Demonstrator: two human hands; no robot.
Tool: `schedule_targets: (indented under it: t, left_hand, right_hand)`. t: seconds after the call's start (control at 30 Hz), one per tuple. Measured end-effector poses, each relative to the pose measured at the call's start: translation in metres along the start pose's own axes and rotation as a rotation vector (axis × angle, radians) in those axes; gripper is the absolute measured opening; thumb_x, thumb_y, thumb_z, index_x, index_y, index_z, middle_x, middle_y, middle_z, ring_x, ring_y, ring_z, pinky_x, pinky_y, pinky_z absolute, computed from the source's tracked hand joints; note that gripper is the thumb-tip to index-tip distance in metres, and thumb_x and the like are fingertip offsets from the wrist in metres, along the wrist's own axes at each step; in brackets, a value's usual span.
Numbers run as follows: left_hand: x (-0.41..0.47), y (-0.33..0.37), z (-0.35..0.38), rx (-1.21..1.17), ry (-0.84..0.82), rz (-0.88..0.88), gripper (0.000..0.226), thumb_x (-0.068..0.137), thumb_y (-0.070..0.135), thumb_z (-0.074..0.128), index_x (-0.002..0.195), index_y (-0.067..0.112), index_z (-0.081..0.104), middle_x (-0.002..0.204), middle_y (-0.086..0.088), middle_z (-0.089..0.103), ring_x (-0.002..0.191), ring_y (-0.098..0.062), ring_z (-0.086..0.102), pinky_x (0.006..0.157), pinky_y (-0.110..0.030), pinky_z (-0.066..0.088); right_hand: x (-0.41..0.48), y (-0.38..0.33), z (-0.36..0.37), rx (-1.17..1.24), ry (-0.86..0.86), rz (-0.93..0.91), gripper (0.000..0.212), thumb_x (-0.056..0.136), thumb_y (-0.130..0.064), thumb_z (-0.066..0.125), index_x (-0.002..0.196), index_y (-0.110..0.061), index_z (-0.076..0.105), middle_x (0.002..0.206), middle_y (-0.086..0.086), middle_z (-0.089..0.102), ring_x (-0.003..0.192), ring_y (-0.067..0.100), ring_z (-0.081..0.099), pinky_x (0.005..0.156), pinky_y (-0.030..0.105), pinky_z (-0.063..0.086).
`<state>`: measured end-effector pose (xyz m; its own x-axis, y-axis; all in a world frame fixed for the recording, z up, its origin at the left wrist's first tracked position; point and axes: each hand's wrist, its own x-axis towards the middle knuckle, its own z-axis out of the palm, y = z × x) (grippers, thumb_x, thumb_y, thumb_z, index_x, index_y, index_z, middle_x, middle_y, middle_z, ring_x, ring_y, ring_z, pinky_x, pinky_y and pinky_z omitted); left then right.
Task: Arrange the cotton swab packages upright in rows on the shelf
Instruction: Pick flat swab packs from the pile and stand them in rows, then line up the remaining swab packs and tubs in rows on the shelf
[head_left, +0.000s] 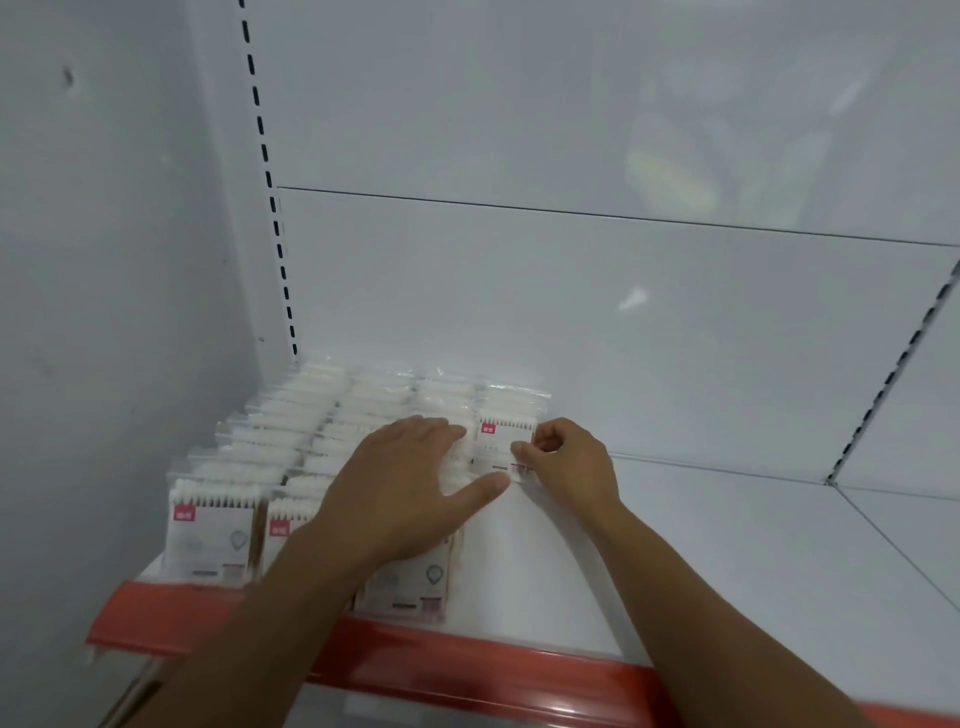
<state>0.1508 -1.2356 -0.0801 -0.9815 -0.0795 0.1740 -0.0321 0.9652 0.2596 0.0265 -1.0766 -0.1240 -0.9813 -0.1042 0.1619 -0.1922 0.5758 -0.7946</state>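
Observation:
Several clear cotton swab packages with pink labels stand upright in rows at the left end of the white shelf. Three rows reach the front; the front-left package is plainly seen. A fourth, shorter row stands at the back right, and its front package faces me. My left hand lies flat with spread fingers over the third row, thumb stretched toward that package's lower edge. My right hand has curled fingers and pinches the package's right side. My left forearm hides part of the front packages.
The shelf has a red front strip. A grey wall closes the left side. A white back panel with a slotted upright stands behind. Another slotted upright marks the shelf's right end. Bare shelf surface lies right of the packages.

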Motion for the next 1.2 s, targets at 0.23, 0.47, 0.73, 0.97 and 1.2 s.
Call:
schedule_targets:
  t: [0.23, 0.47, 0.73, 0.97, 1.2]
  left_hand:
    - [0.002, 0.001, -0.009, 0.029, 0.005, 0.036, 0.083, 0.086, 0.079, 0.034, 0.153, 0.030, 0.032, 0.159, 0.010, 0.032, 0.148, -0.011, 0.025, 0.120, -0.033, 0.016]
    - [-0.006, 0.049, -0.005, -0.131, 0.154, 0.157, 0.058, 0.090, 0.067, 0.047, 0.140, 0.038, 0.049, 0.146, 0.020, 0.047, 0.135, -0.003, 0.040, 0.107, -0.026, 0.033]
    - [-0.009, 0.194, 0.052, -0.270, 0.006, 0.345, 0.052, 0.085, 0.072, 0.047, 0.130, 0.045, 0.052, 0.133, 0.033, 0.048, 0.128, 0.006, 0.044, 0.108, -0.023, 0.036]
    - [-0.031, 0.384, 0.117, -0.400, -0.126, 0.493, 0.053, 0.086, 0.073, 0.045, 0.133, 0.048, 0.047, 0.128, 0.037, 0.046, 0.126, 0.008, 0.043, 0.103, -0.020, 0.034]
    - [-0.042, 0.556, 0.159, -0.477, -0.236, 0.547, 0.054, 0.088, 0.070, 0.049, 0.135, 0.042, 0.049, 0.127, 0.030, 0.053, 0.118, 0.006, 0.050, 0.102, -0.024, 0.041]
  right_hand:
    - [-0.001, -0.005, -0.005, 0.044, -0.021, 0.055, 0.028, 0.081, -0.043, 0.072, 0.097, -0.022, 0.063, 0.096, -0.008, 0.069, 0.091, 0.017, 0.067, 0.088, 0.039, 0.054]
    - [-0.025, 0.016, -0.077, -0.191, -0.102, 0.032, 0.042, 0.099, -0.050, 0.046, 0.113, -0.014, 0.064, 0.109, -0.001, 0.066, 0.103, 0.018, 0.060, 0.088, 0.030, 0.044]
    - [-0.077, 0.109, -0.252, -0.380, 0.041, 0.164, 0.062, 0.100, -0.052, 0.040, 0.108, 0.005, 0.062, 0.107, 0.019, 0.068, 0.100, 0.032, 0.062, 0.087, 0.040, 0.047]
    - [-0.156, 0.226, -0.436, -0.467, 0.187, 0.365, 0.049, 0.097, -0.052, 0.048, 0.111, -0.008, 0.064, 0.110, 0.009, 0.068, 0.102, 0.024, 0.061, 0.088, 0.036, 0.047]
    - [-0.213, 0.321, -0.577, -0.522, 0.293, 0.468, 0.038, 0.094, -0.054, 0.052, 0.111, -0.022, 0.061, 0.110, -0.004, 0.063, 0.097, 0.015, 0.057, 0.082, 0.030, 0.046]
